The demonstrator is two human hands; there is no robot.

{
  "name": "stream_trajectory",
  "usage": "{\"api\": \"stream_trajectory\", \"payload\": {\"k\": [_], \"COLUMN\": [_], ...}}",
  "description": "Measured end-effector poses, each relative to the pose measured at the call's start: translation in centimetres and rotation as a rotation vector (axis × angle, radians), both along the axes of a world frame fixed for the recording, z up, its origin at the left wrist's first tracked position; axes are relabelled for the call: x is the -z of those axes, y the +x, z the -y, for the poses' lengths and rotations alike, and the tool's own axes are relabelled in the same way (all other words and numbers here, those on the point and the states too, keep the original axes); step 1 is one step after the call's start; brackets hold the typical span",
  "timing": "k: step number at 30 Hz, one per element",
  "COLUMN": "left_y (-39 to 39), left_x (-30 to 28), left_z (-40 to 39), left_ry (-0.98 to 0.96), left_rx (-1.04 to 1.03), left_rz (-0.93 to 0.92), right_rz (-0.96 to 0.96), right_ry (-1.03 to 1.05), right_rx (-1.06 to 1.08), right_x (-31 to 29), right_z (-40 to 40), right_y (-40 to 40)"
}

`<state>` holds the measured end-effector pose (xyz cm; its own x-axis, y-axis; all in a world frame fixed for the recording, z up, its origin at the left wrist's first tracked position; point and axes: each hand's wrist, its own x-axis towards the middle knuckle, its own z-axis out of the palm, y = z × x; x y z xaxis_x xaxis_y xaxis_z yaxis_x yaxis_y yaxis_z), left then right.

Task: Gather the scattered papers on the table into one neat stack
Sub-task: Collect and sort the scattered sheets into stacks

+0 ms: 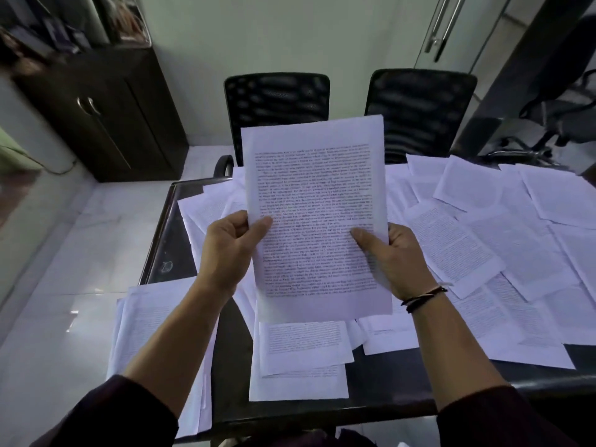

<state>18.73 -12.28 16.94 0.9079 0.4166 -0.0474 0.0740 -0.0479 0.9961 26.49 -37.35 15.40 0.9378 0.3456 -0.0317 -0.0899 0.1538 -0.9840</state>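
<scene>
A bundle of printed white sheets (314, 195) is held upright above the dark table (380, 382), text facing me. My left hand (225, 250) grips its left edge, thumb on the front. My right hand (395, 259) grips the right edge the same way, a thread band on the wrist. Several loose printed papers (503, 240) lie scattered flat over the table, overlapping one another. A few sheets (300, 359) lie just below the held bundle, and others (151, 321) hang over the table's left edge.
Two black mesh chairs (277, 104) (422, 108) stand at the table's far side. A dark wooden cabinet (106, 114) stands at the left against the wall. White tiled floor (54, 285) runs along the left of the table. Another chair base (522, 153) shows at far right.
</scene>
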Motion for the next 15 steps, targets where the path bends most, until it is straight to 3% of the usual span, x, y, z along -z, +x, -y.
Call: {"api": "stream_trajectory", "payload": {"k": [6,9,12,15], "left_y": [-0.4,-0.3,-1.1,-2.9], "left_x": [0.0,3.2,10.6,17.3], "left_z": [-0.1,-0.4,-0.8,-0.2], "left_ry": [0.049,0.108,0.275,0.182], "left_rx": [-0.017,-0.070,-0.102,-0.147], "left_rz": [-0.015,-0.103,-0.452,-0.846], "right_rz": [-0.004,0.037,-0.026,-0.080], "right_ry": [-0.011,-0.257,-0.609,-0.872], "right_rx": [-0.037,-0.017,0.018,-0.045], "right_x": [0.4,3.4,8.8,14.2], "right_z": [0.4,0.8,0.8,0.1], "right_y": [0.1,0.9,0.8,-0.3]}}
